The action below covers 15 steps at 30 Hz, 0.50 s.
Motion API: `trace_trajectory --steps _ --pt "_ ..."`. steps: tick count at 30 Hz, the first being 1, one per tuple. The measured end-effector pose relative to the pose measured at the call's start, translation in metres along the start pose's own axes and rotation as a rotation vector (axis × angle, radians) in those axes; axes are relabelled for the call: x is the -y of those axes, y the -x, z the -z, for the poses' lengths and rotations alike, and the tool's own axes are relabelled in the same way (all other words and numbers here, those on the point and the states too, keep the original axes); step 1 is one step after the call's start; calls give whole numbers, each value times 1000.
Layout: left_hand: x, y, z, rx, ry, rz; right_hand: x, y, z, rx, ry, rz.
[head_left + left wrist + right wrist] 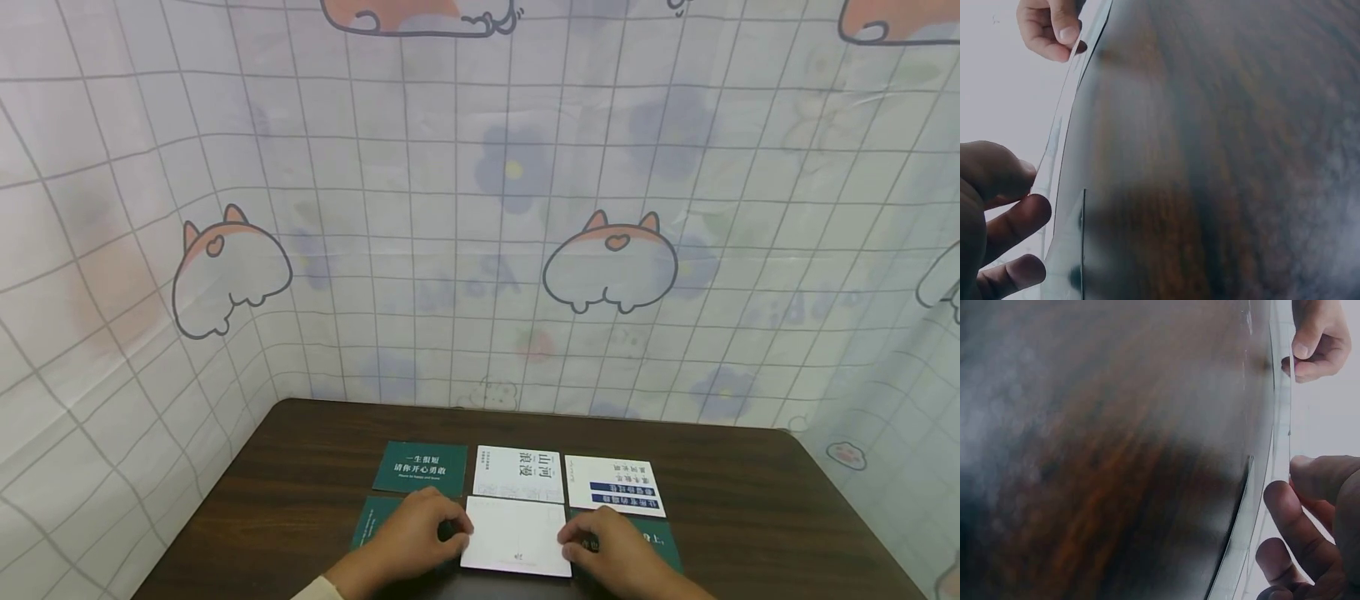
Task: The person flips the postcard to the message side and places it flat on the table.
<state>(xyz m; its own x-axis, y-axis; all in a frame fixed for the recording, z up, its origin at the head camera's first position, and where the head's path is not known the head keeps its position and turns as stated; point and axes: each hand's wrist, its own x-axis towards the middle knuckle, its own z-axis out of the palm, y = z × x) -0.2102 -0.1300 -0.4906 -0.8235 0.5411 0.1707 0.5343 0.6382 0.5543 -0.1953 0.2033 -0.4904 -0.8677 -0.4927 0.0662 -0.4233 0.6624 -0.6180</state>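
While I watch from my end of the link, both hands have a grip on one white card (516, 533). On its left edge I see the left hand (420, 532), thumb and forefinger drawn in to a narrow pinch; the wrist view shows two more fingers loosely bent, just beside the edge. On the opposite edge the right hand (617, 552) pinches in the same way, its gap closed down to the card's thickness. The card lies between the two grips, with a small dark mark near its near edge; I cannot tell whether it touches the table (765, 508).

Just beyond the grips I have a row of three: a dark green card (420, 479) past the left hand, a lettered card (517, 483) straight ahead, and a blue-banded card (585, 477) past the right hand. A second green card (367, 521) is partly covered by the left hand, and a third green card (666, 546) shows from behind the right. Well past both grips hangs a gridded sheet (450, 208) printed with cartoon animals.
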Motion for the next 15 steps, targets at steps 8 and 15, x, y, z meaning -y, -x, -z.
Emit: trace_trajectory --steps 8,15 --pt "0 0 0 4 -62 -34 -1 -3 -1 37 -12 0" --pt "2 -2 -4 11 -111 -53 0 -4 -1 47 -8 36"
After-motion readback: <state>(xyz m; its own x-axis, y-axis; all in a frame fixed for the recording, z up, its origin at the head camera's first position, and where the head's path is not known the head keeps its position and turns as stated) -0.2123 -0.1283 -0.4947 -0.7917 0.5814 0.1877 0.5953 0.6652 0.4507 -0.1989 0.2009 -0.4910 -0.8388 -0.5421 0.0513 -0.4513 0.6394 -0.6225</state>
